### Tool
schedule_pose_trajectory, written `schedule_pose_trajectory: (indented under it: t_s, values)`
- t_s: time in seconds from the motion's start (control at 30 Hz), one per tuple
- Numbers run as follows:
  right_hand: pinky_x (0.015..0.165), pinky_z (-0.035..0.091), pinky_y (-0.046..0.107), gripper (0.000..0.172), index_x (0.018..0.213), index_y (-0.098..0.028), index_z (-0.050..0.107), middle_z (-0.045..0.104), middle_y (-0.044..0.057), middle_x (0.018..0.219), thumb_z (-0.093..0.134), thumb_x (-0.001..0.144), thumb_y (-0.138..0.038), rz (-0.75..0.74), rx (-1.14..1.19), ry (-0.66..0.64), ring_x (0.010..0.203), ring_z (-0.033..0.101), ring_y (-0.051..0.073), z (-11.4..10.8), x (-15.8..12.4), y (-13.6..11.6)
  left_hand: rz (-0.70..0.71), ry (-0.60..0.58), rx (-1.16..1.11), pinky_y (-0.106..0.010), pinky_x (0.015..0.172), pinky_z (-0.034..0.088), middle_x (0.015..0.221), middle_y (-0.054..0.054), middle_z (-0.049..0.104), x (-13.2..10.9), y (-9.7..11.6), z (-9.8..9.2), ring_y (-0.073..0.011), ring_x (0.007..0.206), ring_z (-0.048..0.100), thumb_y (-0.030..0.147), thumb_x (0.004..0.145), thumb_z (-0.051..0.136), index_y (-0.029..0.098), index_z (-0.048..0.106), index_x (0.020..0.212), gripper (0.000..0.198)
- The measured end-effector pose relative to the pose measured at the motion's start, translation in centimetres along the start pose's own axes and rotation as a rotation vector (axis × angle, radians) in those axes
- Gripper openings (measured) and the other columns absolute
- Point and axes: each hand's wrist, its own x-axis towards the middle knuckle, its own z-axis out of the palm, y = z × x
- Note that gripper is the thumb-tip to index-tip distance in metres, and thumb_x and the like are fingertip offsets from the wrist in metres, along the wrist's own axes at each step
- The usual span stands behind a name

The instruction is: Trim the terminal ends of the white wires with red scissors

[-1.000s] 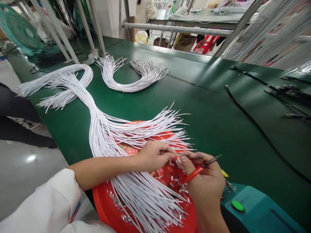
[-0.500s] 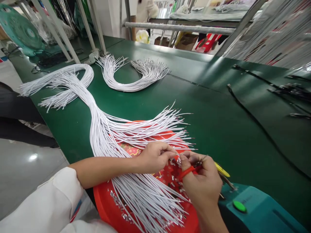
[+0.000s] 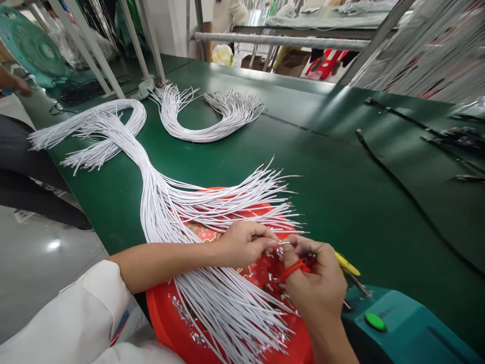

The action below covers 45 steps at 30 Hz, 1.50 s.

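Observation:
My left hand (image 3: 242, 243) is closed in a pinch on the end of a thin white wire over a red tray (image 3: 166, 316). My right hand (image 3: 316, 288) is closed round a small red-handled tool (image 3: 292, 269), whose tip meets the left fingers at a small metal terminal (image 3: 281, 246). A long bundle of white wires (image 3: 159, 202) runs from the far left across the green table and fans out over the tray. Loose metal terminals (image 3: 271, 283) lie scattered in the tray under both hands.
A teal machine with a green button (image 3: 375, 321) stands at my right elbow, with a yellow-handled tool (image 3: 346, 264) beside it. A U-shaped white wire bundle (image 3: 212, 124) lies farther back. Black cables (image 3: 401, 192) cross the green table (image 3: 333, 167) at right. Another person's arm (image 3: 13, 83) shows far left.
My right hand has drawn in toward the left and closed the red-handled tool; its dark tips no longer stick out to the right. Another person's arm has appeared at far left.

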Motion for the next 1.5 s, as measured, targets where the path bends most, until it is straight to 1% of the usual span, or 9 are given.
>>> schedule_pose_trajectory:
  t_s: [0.27, 0.37, 0.5, 0.6, 0.73, 0.97, 1.1, 1.27, 1.5]
  values:
    - [0.063, 0.046, 0.027, 0.003, 0.077, -0.022, 0.053, 0.065, 0.002, 0.078, 0.056, 0.077, -0.022, -0.104, 0.045, -0.049, 0.069, 0.061, 0.016, -0.5, 0.3, -0.1, -0.177, -0.223, -0.142, -0.018, 0.048, 0.031, 0.056, 0.004, 0.051, 0.5, 0.7, -1.0, -0.0031, 0.047, 0.038, 0.017, 0.081, 0.056, 0.010, 0.061, 0.068, 0.015]
    - [0.064, 0.047, 0.029, 0.003, 0.077, -0.022, 0.054, 0.065, 0.002, 0.078, 0.057, 0.077, -0.024, -0.078, 0.110, -0.066, 0.071, 0.061, 0.016, -0.5, 0.3, 0.3, -0.145, -0.233, -0.133, -0.019, 0.048, 0.032, 0.056, 0.004, 0.053, 0.6, 0.3, -1.1, -0.0036, 0.046, 0.039, 0.021, 0.079, 0.060, 0.010, 0.064, 0.074, 0.013]
    - [0.063, 0.047, 0.029, 0.017, 0.081, -0.021, 0.057, 0.063, 0.001, 0.075, 0.065, 0.072, -0.032, 0.203, 0.235, 0.005, 0.068, 0.060, 0.015, -0.4, 0.6, 0.6, 0.074, -0.055, 0.122, -0.020, 0.053, 0.038, 0.061, 0.001, 0.059, 0.4, -0.4, -0.7, -0.0071, 0.053, 0.049, 0.024, 0.078, 0.061, 0.011, 0.068, 0.082, 0.015]
    - [0.052, 0.045, 0.026, 0.032, 0.084, -0.020, 0.055, 0.059, -0.002, 0.065, 0.072, 0.064, -0.039, 0.511, 0.486, -0.008, 0.056, 0.054, 0.013, -0.3, 1.0, 0.2, 0.373, 0.082, 0.429, -0.022, 0.063, 0.044, 0.072, -0.004, 0.066, 0.2, -0.7, -0.5, -0.0110, 0.067, 0.057, 0.022, 0.083, 0.055, 0.013, 0.069, 0.083, 0.016]
    - [0.041, 0.041, 0.022, 0.045, 0.084, -0.020, 0.055, 0.055, -0.004, 0.060, 0.078, 0.056, -0.046, 0.732, 0.707, -0.085, 0.048, 0.050, 0.011, -0.3, 1.3, -0.3, 0.735, 0.083, 0.810, -0.023, 0.066, 0.048, 0.079, -0.007, 0.066, -0.2, -1.3, -0.6, -0.0129, 0.074, 0.058, 0.022, 0.090, 0.043, 0.011, 0.066, 0.088, 0.026]
    - [0.041, 0.041, 0.023, 0.043, 0.076, -0.020, 0.053, 0.054, -0.003, 0.054, 0.077, 0.055, -0.048, 0.669, 0.511, -0.130, 0.047, 0.050, 0.012, -0.7, 1.2, -0.7, 0.947, 0.001, 1.259, -0.026, 0.064, 0.048, 0.074, -0.006, 0.059, -0.8, -1.4, -0.6, -0.0130, 0.067, 0.055, 0.015, 0.091, 0.035, 0.010, 0.060, 0.088, 0.026]
    - [0.047, 0.043, 0.022, 0.043, 0.074, -0.019, 0.054, 0.053, -0.004, 0.055, 0.082, 0.047, -0.039, 0.633, 0.485, -0.154, 0.052, 0.052, 0.012, -1.0, 1.4, -0.9, 0.962, 0.028, 1.297, -0.027, 0.063, 0.048, 0.076, -0.007, 0.059, -0.8, -1.0, -0.7, -0.0140, 0.068, 0.055, 0.012, 0.090, 0.034, 0.009, 0.059, 0.089, 0.025]
    - [0.050, 0.044, 0.023, 0.043, 0.073, -0.019, 0.054, 0.054, -0.004, 0.057, 0.081, 0.045, -0.038, 0.656, 0.516, -0.183, 0.054, 0.052, 0.012, -0.9, 1.6, -0.8, 0.855, 0.056, 1.349, -0.025, 0.059, 0.046, 0.079, -0.008, 0.061, -0.8, -0.6, -0.9, -0.0147, 0.070, 0.055, 0.013, 0.091, 0.032, 0.011, 0.059, 0.090, 0.027]
    - [0.048, 0.044, 0.024, 0.046, 0.077, -0.019, 0.053, 0.049, -0.006, 0.055, 0.082, 0.047, -0.040, 0.634, 0.584, -0.180, 0.052, 0.051, 0.011, -0.8, 1.4, -1.1, 0.913, 0.128, 1.302, -0.024, 0.058, 0.044, 0.076, -0.006, 0.061, -0.7, -0.8, -0.8, -0.0141, 0.066, 0.053, 0.015, 0.090, 0.034, 0.011, 0.059, 0.086, 0.025]
